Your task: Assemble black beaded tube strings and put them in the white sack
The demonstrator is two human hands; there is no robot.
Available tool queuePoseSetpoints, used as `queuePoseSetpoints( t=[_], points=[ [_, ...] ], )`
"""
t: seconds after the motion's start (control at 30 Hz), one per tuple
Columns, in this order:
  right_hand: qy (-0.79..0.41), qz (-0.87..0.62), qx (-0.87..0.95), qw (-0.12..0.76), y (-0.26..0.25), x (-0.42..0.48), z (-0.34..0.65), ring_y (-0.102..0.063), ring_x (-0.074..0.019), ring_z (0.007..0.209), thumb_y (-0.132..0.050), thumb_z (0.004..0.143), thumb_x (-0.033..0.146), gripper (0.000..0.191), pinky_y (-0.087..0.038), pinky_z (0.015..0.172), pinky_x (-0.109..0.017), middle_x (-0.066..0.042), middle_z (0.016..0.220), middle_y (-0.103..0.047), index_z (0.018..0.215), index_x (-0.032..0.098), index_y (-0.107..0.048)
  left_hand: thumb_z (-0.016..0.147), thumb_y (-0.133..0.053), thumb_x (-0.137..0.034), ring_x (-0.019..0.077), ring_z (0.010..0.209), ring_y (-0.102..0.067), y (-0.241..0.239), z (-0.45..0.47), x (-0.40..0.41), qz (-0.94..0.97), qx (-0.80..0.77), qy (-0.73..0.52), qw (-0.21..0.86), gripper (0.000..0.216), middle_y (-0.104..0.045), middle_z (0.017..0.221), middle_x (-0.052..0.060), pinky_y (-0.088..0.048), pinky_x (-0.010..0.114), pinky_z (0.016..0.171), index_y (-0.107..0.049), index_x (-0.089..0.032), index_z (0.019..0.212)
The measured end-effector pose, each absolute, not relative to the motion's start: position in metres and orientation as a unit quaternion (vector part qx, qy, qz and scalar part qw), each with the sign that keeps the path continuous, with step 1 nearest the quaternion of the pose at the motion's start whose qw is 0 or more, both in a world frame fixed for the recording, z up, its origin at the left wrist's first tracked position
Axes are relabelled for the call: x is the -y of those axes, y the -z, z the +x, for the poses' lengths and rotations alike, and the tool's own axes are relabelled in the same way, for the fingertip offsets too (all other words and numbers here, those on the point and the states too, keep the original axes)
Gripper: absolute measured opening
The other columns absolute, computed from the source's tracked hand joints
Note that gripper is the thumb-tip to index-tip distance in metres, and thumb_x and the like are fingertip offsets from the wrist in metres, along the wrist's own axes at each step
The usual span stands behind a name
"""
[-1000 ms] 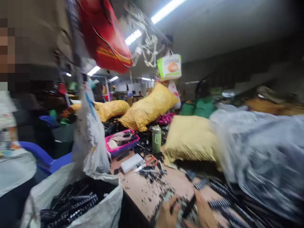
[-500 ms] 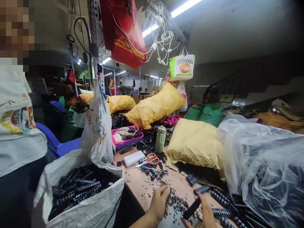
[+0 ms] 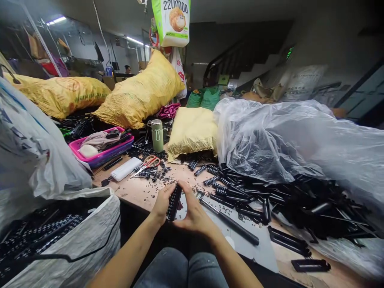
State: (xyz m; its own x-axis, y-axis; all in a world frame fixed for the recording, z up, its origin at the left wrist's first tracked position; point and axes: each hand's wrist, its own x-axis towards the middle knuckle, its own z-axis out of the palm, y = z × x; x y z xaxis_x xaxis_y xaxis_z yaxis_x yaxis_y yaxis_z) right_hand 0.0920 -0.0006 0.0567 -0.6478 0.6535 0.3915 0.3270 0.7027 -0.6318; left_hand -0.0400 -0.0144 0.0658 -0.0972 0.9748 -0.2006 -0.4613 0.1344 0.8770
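Both of my hands are close together above the front edge of the worktable, around a black plastic piece with rows of small round dots (image 3: 173, 203). My left hand (image 3: 161, 204) grips its left side, the fingers partly hidden behind it. On the other side, my right hand (image 3: 193, 208) holds it between the thumb at the bottom and the fingertips at the top. Small black rings (image 3: 153, 191) lie scattered on the tabletop beyond. Just right of my right hand, a hammer-like tool with a black handle (image 3: 231, 222) rests on a grey plate (image 3: 264, 250).
Loose black parts (image 3: 327, 208) are heaped on the right, partly under clear plastic sheeting (image 3: 270, 136). Scissors (image 3: 153, 161), a green bottle (image 3: 157, 136) and a pink basket (image 3: 127, 141) stand or lie farther back. A white woven sack (image 3: 99, 224) of dotted pieces is at left.
The view has swung right and downward. My hands, apart before with a dark bar in the right one, are now together on the dotted black piece.
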Motion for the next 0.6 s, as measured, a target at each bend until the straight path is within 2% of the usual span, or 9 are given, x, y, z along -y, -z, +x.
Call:
queuePoseSetpoints(
  t=[0.2,0.43,0.6],
  points=[
    [-0.273,-0.289,0.868,0.297,-0.05,0.001,0.085,-0.016,-0.0238,0.131,-0.07,0.053,0.026,0.104,-0.02,0.107,-0.04,-0.015,0.14,-0.019,0.135,0.015,-0.007,0.073,-0.054,-0.042,0.0091,0.038,-0.051,-0.059,-0.039,0.016,0.296,-0.46,-0.576,0.608,0.031,-0.052,0.053,-0.004,-0.04,0.018,0.036,-0.053,-0.014,0.086],
    [-0.303,-0.355,0.828,0.312,-0.05,0.004,0.081,-0.029,-0.0234,0.125,-0.068,0.047,0.019,0.098,-0.027,0.104,-0.036,-0.013,0.133,-0.031,0.131,0.015,-0.018,0.07,-0.056,-0.046,0.0095,0.035,-0.049,-0.064,-0.041,0.012,0.288,-0.488,-0.526,0.634,0.035,-0.049,0.048,-0.004,-0.036,0.018,0.033,-0.052,-0.013,0.08],
    [-0.271,-0.376,0.831,0.307,-0.036,0.01,0.078,-0.034,-0.0276,0.122,-0.065,0.05,0.024,0.094,-0.031,0.101,-0.041,-0.015,0.131,-0.034,0.131,0.013,-0.019,0.072,-0.049,-0.052,0.0101,0.032,-0.046,-0.05,-0.034,0.013,0.268,-0.534,-0.5,0.627,0.039,-0.045,0.043,-0.004,-0.034,0.019,0.033,-0.052,-0.014,0.078]
  ],
)
